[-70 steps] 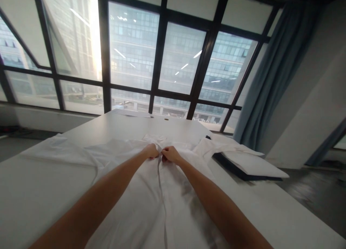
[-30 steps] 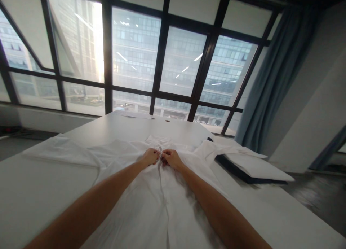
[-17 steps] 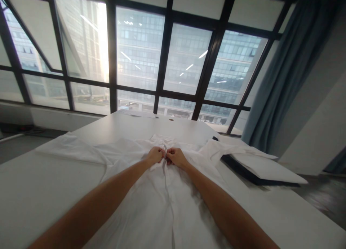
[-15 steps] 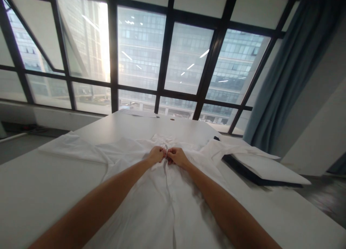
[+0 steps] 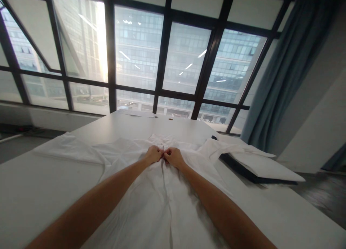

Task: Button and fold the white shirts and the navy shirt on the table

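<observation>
I see left hand (image 5: 154, 154) and right hand (image 5: 174, 157) close together, both pinching white shirt (image 5: 146, 200) spread across table (image 5: 51, 191). Uneven tug, I judge, could slip pinch or crease fabric.

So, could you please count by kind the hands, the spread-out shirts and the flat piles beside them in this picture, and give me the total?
Hands: 2 (left hand, right hand)
Spread-out white shirt: 1
Flat white-and-dark pile: 1
Total: 4
</observation>
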The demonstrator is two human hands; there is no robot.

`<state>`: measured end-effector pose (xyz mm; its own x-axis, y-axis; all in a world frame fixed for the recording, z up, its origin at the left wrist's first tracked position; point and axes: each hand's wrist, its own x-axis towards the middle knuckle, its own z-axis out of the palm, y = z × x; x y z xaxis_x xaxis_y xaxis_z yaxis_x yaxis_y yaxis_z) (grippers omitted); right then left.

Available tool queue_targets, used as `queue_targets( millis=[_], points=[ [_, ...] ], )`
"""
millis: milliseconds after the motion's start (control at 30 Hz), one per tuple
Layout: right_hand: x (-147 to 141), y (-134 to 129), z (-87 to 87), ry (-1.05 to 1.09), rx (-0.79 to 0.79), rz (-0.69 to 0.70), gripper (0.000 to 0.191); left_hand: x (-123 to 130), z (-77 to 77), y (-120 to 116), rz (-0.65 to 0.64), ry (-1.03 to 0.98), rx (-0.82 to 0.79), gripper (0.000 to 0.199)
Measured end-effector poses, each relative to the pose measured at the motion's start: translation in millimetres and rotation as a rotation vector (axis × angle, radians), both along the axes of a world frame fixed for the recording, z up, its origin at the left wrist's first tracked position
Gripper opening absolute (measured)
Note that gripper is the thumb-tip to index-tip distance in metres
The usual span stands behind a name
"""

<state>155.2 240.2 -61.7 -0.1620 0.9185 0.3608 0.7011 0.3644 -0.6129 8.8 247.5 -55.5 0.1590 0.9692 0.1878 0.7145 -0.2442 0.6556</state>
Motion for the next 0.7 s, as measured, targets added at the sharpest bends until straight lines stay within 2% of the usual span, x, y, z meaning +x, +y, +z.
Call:
queue_targets(
  millis=[100,200,533,700],
  points=[
    [-1.5,0.7,-0.3,-0.075,0.095,-0.009,0.014,0.9,-0.4,2.5,0.025,0.116,0.059,0.037],
    [-3.2,0.8,0.1,-0.109,0.131,-0.005,0.014,2.4,-3.6,4.9,0.015,0.129,0.074,0.034],
    [0.2,-0.7,4.0,0.027,-0.037,-0.017,0.013,1.8,-5.3,3.4,-0.021,0.106,0.174,0.031],
    [4.0,0.3,1.7,0.141,-0.064,0.015,0.012,1.1,-5.5,1.7,-0.057,0.08,0.223,0.027]
  ],
)
